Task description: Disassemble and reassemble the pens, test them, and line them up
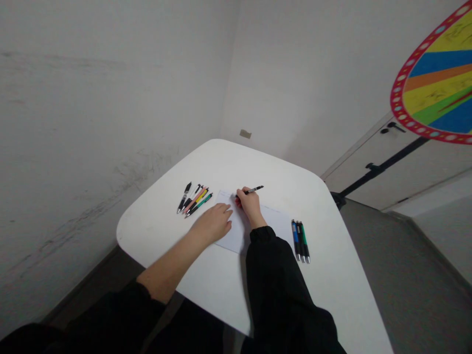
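A black pen [255,190] is pinched in my right hand [249,202], its tip end low over the upper part of a white sheet of paper [233,237]. My left hand [215,222] lies flat with its fingers stretched out, resting on the left side of the sheet. Just left of that hand, several pens [195,199] in black, white, pink, yellow and green lie side by side. To the right of the paper sit three pens [301,241], blue, black and green, in a row. Any marks on the sheet are too faint to read.
The white table [324,290] has rounded corners and stands in a corner between pale walls [110,98]. At the upper right, a colourful prize wheel [431,83] is held on a black stand [383,167] by a white door [401,162]. Grey floor [398,265] shows on the right.
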{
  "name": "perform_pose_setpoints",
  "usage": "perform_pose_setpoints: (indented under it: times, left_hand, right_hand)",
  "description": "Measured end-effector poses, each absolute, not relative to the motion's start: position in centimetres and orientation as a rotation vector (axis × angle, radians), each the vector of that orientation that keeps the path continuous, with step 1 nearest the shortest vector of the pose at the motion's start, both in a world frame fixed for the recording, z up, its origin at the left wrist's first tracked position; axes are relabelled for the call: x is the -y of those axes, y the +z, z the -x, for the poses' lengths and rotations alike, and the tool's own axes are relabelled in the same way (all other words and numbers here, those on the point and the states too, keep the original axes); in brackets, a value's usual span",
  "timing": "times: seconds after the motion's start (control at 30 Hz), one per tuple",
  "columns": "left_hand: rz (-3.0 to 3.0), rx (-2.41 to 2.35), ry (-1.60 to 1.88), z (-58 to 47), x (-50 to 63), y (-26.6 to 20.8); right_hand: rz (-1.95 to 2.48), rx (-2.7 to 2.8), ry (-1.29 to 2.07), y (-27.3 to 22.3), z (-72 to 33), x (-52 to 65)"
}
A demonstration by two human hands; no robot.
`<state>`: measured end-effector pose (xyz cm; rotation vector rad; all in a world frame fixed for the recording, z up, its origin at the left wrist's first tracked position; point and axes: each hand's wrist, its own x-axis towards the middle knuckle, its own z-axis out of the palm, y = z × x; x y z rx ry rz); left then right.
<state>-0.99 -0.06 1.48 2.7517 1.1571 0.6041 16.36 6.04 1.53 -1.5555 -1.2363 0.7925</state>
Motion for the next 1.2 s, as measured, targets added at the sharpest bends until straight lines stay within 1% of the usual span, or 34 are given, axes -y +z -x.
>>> perform_pose_setpoints:
  times: [0.33,0.7,1.2]
  left_hand:
    - [-2.717,-1.213,0.783,-1.0,-1.4,0.5]
    - [-2.672,-1.179,0.859,-1.2,-1.6,0.3]
    - [-2.675,-1.171,0.848,-1.1,-1.7,0.1]
  right_hand:
    - [1.547,1.273,0.779,1.3,-16.4,-6.2]
    - [1.596,1.297,0.752,1.4,-16.3,-6.3]
    - [1.604,1.288,0.704,2.0,-16.0,-5.8]
